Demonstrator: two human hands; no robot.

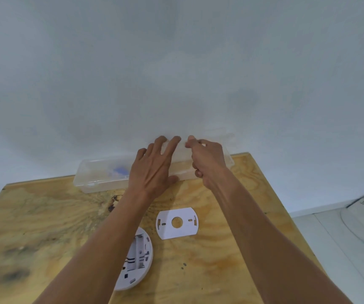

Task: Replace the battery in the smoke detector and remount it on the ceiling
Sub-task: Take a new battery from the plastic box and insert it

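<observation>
We have both hands up at the clear plastic box (102, 176) lying along the far edge of the desk (45, 227), against the wall. Our left hand (152, 167) lies spread over it, fingers (172, 143) apart and flat, thumb at its near side; our right hand (207, 161) has its fingers curled together in a pinch at what looks like the lifted lid, though blur hides exactly what they hold. The smoke detector (136, 260) lies near us on the desk, back side up, partly under our left forearm, and its battery bay looks empty. The bay's long axis runs roughly away from us, leaning a little right. The mounting plate (176, 223) lies apart from it, just to its right and farther off, flat, its long axis across us. By our reckoning the detector is down and opened; fetching a battery, fitting it and remounting are all left.
</observation>
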